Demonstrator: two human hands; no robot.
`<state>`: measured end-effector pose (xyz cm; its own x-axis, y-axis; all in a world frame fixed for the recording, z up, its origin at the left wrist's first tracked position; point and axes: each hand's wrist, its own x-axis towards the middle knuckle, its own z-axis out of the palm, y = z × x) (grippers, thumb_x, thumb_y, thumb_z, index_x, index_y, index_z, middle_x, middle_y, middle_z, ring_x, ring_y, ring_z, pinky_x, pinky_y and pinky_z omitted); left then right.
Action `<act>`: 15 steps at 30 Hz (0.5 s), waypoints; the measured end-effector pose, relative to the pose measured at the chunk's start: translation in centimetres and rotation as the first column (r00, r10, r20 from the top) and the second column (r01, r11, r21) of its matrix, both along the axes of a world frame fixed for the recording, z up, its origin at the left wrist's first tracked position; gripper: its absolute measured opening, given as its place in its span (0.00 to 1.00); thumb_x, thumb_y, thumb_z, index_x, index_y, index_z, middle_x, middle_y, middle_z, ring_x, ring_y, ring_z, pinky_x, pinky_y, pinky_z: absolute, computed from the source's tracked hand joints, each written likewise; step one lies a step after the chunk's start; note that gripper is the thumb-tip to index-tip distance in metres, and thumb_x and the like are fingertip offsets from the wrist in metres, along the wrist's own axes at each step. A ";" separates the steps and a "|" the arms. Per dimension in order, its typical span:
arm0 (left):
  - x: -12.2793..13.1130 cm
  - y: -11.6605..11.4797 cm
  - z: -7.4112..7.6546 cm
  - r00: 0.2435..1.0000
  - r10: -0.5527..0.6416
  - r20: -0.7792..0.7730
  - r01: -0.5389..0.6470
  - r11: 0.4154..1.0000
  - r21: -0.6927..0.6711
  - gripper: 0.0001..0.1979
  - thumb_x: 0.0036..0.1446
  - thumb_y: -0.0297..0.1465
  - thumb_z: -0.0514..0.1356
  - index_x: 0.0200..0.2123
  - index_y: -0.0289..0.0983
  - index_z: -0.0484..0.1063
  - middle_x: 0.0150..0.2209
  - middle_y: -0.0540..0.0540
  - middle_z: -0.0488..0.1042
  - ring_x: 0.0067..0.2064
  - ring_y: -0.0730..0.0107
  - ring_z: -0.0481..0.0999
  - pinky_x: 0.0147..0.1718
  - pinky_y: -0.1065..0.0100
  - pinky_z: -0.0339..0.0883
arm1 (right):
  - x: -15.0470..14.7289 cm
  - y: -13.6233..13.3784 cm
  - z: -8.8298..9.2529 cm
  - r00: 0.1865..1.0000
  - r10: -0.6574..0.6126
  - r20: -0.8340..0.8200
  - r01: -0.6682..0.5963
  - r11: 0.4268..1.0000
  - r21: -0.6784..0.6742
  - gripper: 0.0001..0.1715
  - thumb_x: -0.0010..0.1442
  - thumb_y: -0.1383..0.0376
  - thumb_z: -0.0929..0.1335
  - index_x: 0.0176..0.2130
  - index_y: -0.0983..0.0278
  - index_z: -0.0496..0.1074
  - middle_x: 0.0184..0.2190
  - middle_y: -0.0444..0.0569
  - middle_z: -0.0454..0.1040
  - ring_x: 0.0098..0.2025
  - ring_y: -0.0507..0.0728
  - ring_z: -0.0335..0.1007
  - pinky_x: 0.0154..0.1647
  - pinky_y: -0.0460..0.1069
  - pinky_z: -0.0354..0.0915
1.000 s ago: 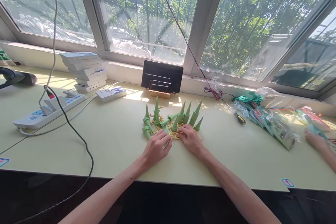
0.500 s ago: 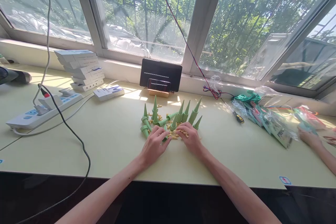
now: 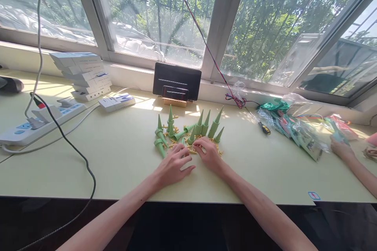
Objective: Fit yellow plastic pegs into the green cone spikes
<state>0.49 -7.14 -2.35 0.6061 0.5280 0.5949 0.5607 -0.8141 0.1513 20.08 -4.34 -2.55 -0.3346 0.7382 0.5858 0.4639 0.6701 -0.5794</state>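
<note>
Several green cones stand or lie in a cluster on the pale table, among them an upright one (image 3: 216, 122) at the right and a tilted one (image 3: 160, 147) at the left. Small yellowish pieces (image 3: 193, 151) are scattered between and in front of them. My left hand (image 3: 176, 164) is at the near left side of the cluster, thumb spread away from the fingers, holding nothing that shows. Close by on the right, my right hand (image 3: 208, 153) has thumb and fingertips pinched together over the yellowish pieces; what they hold is too small to make out.
Behind the cones stands a tablet (image 3: 176, 80) with a phone in front. Left are stacked white boxes (image 3: 88, 72), a power strip (image 3: 44, 121) and a black cable (image 3: 79, 149). At right lie a cutter (image 3: 264, 128), plastic bags (image 3: 303, 137) and another person's hand (image 3: 343, 151).
My left hand has opened, its thumb moving away from the fingers. The right hand's fingers have drawn into a tighter pinch. The camera view has shifted slightly.
</note>
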 end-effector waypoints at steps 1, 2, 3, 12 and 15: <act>0.0 0.0 0.0 0.999 -0.016 -0.038 0.016 1.000 0.013 0.09 0.61 0.34 0.61 0.30 0.38 0.71 0.35 0.44 0.72 0.42 0.59 0.67 0.45 0.56 0.65 | 0.0 0.0 0.0 1.000 -0.007 -0.002 0.007 1.000 -0.001 0.09 0.68 0.64 0.64 0.37 0.61 0.72 0.34 0.50 0.73 0.39 0.56 0.69 0.42 0.50 0.67; 0.0 0.0 0.0 0.997 -0.029 -0.072 0.030 0.999 0.025 0.10 0.61 0.34 0.61 0.28 0.37 0.70 0.34 0.45 0.71 0.42 0.60 0.67 0.45 0.57 0.65 | 0.1 0.1 0.0 1.000 -0.015 -0.004 0.015 1.000 -0.002 0.09 0.68 0.64 0.64 0.37 0.61 0.72 0.34 0.50 0.73 0.39 0.56 0.69 0.42 0.50 0.67; 0.0 0.1 0.0 0.994 -0.039 -0.100 0.043 0.999 0.034 0.11 0.62 0.33 0.60 0.27 0.37 0.69 0.33 0.45 0.71 0.41 0.60 0.67 0.44 0.57 0.65 | 0.1 0.1 0.0 1.000 -0.022 -0.005 0.022 1.000 -0.002 0.09 0.68 0.64 0.64 0.37 0.61 0.72 0.34 0.50 0.73 0.39 0.56 0.69 0.42 0.50 0.67; 0.0 0.5 -0.4 0.989 -0.041 -0.144 0.051 0.996 0.073 0.13 0.65 0.32 0.57 0.27 0.36 0.66 0.31 0.46 0.70 0.38 0.63 0.67 0.40 0.61 0.62 | 0.0 0.1 0.2 1.000 -0.023 -0.012 0.023 0.999 0.032 0.09 0.67 0.66 0.64 0.35 0.63 0.72 0.32 0.49 0.73 0.37 0.56 0.69 0.39 0.49 0.65; -0.3 0.5 -0.3 0.996 0.037 -0.079 -0.025 0.990 0.139 0.10 0.64 0.34 0.59 0.30 0.36 0.68 0.31 0.46 0.70 0.37 0.63 0.67 0.41 0.61 0.63 | 0.0 0.2 0.2 0.999 -0.025 -0.024 0.026 0.999 0.027 0.09 0.67 0.66 0.64 0.35 0.63 0.72 0.32 0.49 0.73 0.36 0.56 0.69 0.38 0.49 0.65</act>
